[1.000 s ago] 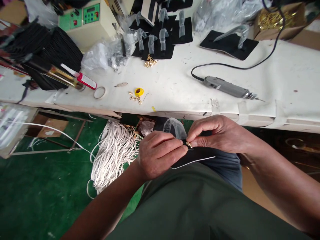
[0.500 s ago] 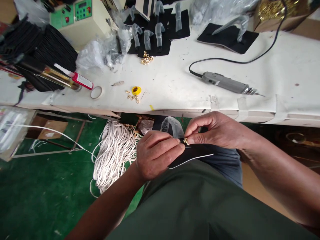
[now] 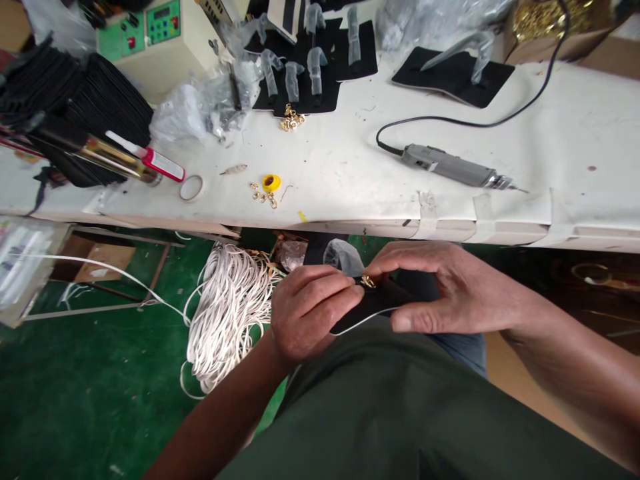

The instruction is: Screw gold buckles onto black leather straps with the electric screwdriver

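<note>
My left hand (image 3: 314, 308) is closed on a black panel (image 3: 354, 316) with a pale edge, held at my lap in front of the bench. A loop of handle wrapped in clear plastic (image 3: 345, 255) rises from the panel's far side. Beside my left fingertips, a small gold metal fitting (image 3: 369, 282) sits at the panel. My right hand (image 3: 457, 287) is open, thumb and fingers spread wide. Its index fingertip is at the gold fitting, while the thumb lies lower, by the panel's near edge. The other right fingers are partly hidden.
On the white bench (image 3: 340, 167) lie a grey corded rotary tool (image 3: 450, 165), a yellow ring-shaped piece (image 3: 271, 183), loose gold fittings (image 3: 291, 120), a tape roll (image 3: 191, 188) and several black panels (image 3: 320, 100). White cord (image 3: 225, 313) is heaped on the green floor.
My right thumb has come away from the gold fitting and swung down toward me, so the hand has opened. The left hand still holds the panel.
</note>
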`<state>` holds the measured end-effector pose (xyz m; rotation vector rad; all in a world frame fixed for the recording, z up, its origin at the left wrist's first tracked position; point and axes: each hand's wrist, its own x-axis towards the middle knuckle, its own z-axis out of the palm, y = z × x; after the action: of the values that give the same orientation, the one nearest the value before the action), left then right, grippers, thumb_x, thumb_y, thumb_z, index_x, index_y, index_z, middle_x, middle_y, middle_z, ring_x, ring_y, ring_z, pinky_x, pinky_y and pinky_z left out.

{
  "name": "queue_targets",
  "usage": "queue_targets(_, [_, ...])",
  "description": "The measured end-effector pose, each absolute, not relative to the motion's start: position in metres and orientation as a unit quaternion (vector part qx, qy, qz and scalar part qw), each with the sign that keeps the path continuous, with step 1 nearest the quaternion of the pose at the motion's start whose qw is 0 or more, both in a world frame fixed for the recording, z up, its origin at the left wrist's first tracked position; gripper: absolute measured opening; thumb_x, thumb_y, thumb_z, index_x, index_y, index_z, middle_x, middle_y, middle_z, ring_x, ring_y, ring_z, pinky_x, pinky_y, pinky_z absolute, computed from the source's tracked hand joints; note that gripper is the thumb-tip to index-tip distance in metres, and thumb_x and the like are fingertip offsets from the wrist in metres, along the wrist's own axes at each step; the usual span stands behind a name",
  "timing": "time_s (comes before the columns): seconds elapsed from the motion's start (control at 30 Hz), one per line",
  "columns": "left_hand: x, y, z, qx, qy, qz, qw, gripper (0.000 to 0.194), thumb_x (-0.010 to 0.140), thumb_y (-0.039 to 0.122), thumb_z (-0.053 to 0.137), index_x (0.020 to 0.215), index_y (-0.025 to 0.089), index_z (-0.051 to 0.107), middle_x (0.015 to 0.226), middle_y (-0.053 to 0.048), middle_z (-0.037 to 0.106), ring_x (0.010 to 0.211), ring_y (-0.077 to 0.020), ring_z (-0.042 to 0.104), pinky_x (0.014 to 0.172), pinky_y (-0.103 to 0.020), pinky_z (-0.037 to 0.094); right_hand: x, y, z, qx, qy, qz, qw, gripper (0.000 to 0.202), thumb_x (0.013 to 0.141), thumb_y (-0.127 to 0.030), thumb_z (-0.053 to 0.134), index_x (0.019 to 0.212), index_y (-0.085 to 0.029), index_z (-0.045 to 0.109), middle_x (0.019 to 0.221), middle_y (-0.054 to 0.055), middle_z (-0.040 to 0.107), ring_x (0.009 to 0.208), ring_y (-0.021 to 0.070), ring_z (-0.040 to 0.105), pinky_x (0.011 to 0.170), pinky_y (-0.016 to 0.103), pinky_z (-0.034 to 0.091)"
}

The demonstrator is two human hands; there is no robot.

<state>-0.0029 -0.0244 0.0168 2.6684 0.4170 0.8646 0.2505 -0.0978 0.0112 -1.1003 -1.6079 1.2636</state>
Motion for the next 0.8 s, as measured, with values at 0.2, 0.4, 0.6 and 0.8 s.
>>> queue_targets(0.2, [0.0, -0.028, 0.02, 0.923, 0.168, 0.306, 0.163, 0.023, 0.091, 0.027, 0.075, 0.114, 0.023, 0.072, 0.112, -0.008, 0.081, 0.106, -0.0217, 0.078, 0.093, -0.036, 0.065, 0.238, -0.103, 0.006, -0.476, -0.656, 0.414, 0.414, 0.027, 0.09, -0.029, 0.081, 0.113, -0.02, 0.075, 0.107, 0.008, 0.077, 0.096, 0.0213, 0.074, 0.085, 0.029, 0.057])
queue_targets(0.4, [0.003, -0.031, 0.017, 0.915, 0.178, 0.314, 0.178, 0.023, 0.092, 0.027, 0.075, 0.114, 0.021, 0.072, 0.11, -0.009, 0.082, 0.104, -0.0213, 0.078, 0.092, -0.036, 0.064, 0.233, -0.104, 0.003, -0.476, -0.678, 0.36, 0.429, 0.022, 0.09, -0.009, 0.071, 0.109, -0.02, 0.073, 0.102, 0.006, 0.078, 0.09, 0.0183, 0.074, 0.078, 0.026, 0.056])
queue_targets(0.6, [0.004, -0.034, 0.015, 0.912, 0.177, 0.324, 0.181, 0.023, 0.09, 0.016, 0.073, 0.112, 0.022, 0.071, 0.105, -0.008, 0.082, 0.1, -0.0202, 0.079, 0.089, -0.034, 0.064, 0.233, -0.101, 0.005, -0.446, -0.717, 0.335, 0.418, 0.024, 0.093, -0.006, 0.064, 0.112, -0.02, 0.071, 0.103, 0.008, 0.077, 0.093, 0.0199, 0.072, 0.081, 0.029, 0.054])
queue_targets(0.8, [0.007, -0.035, 0.01, 0.888, 0.183, 0.354, 0.229, 0.024, 0.088, 0.02, 0.079, 0.111, 0.02, 0.071, 0.1, -0.009, 0.081, 0.095, -0.0211, 0.078, 0.086, -0.036, 0.065, 0.231, -0.105, 0.004, -0.477, -0.73, 0.304, 0.384, 0.023, 0.097, -0.014, 0.061, 0.118, -0.021, 0.067, 0.106, 0.01, 0.075, 0.097, 0.0242, 0.07, 0.086, 0.037, 0.052])
